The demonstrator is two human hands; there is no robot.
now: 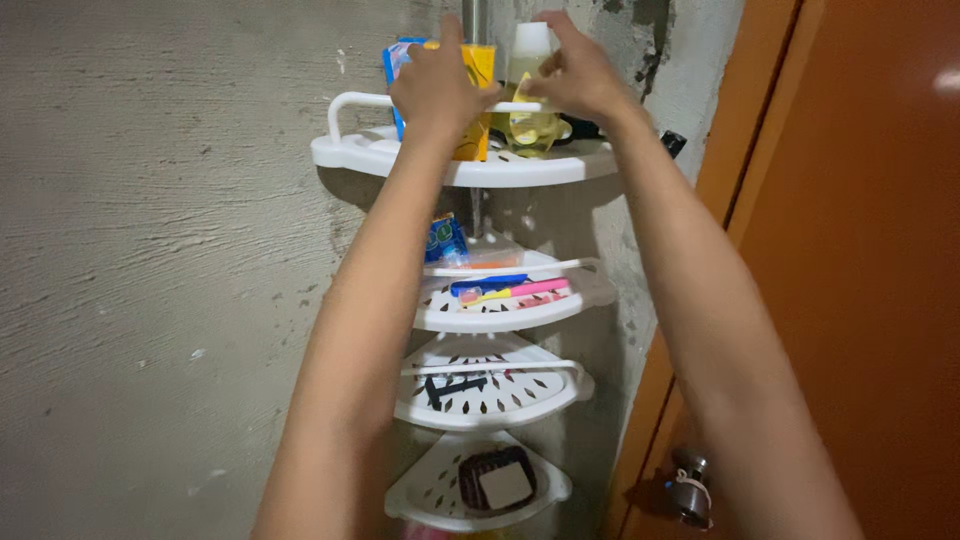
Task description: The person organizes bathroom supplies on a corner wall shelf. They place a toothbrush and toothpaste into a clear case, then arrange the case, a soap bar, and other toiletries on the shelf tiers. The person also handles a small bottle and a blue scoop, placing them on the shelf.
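Note:
Both my arms reach up to the top tier (360, 155) of a white plastic corner rack. My left hand (437, 85) is wrapped around an orange-yellow box (478, 70) standing on that tier, with a blue package (395, 60) just behind it. My right hand (575, 70) grips a clear bottle of yellow liquid (530, 125) with a white cap (531, 40). Both items stand upright behind the shelf's front rail.
Lower tiers hold a blue packet (443, 240), toothbrushes (510, 291), a black comb (455, 386) and a dark soap dish (497, 478). A rough concrete wall (150, 250) is on the left. An orange door (860, 250) with a metal knob (690, 490) is on the right.

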